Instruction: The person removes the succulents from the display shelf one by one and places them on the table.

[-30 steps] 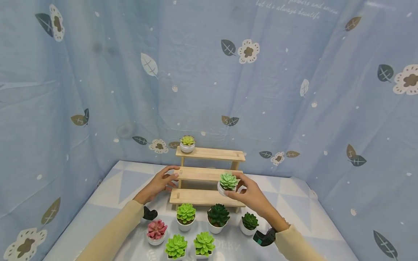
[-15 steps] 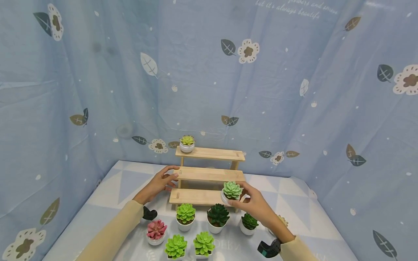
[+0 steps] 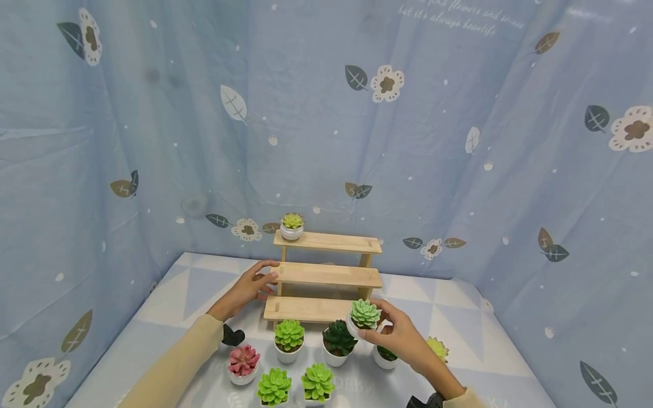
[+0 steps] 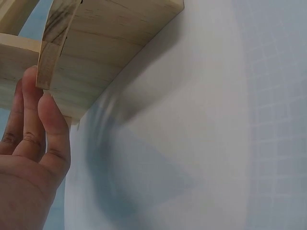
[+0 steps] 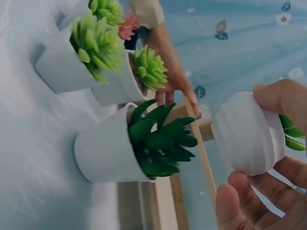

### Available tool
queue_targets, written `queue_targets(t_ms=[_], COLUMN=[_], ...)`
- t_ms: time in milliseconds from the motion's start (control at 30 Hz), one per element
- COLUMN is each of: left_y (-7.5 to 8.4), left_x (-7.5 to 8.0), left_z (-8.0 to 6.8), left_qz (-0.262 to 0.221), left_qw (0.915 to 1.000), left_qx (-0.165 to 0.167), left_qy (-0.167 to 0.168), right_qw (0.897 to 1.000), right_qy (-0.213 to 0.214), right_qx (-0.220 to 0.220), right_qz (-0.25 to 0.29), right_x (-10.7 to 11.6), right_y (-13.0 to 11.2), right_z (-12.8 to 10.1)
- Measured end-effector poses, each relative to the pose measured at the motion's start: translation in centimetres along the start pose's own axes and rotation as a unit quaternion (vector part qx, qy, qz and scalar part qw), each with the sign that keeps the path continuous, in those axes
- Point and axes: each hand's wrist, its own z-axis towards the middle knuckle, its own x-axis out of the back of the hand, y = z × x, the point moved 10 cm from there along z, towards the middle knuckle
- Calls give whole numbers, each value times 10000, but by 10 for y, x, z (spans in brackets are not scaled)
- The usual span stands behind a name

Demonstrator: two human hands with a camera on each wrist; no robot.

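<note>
Head view high, faces wooden shelf [image 3: 326, 275]; wrist views close (both show shelf).

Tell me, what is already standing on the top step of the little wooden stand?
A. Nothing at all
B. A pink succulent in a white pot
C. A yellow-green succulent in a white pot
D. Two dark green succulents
C: one yellow-green succulent in a white pot stands at the left end of the wooden stand's top step; the pink one and the dark green ones are down on the table.
</note>
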Motion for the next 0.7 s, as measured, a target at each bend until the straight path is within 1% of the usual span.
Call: queue_targets(t_ms=[200,433,567,700], left_y=[1,1,2,0], left_x=[0,0,-1,-1], left_z=[-1,-1,0,-1], left_qz=[4,30,50,22], left_qw=[10000,10000,10000,10000], left_qx=[-17,10,-27,27], left_qy=[32,18,-14,1], right_qw=[9998,9997,9995,9991], right_qy=[-105,-62,-26,-20], right_qx=[-109,-219,-320,-405], right_qz=[93,-120,-37,139], right_x=[-5,-7,-6,-6], right_y=[13,27,32,34], right_z=[-7,-13,-16,-20])
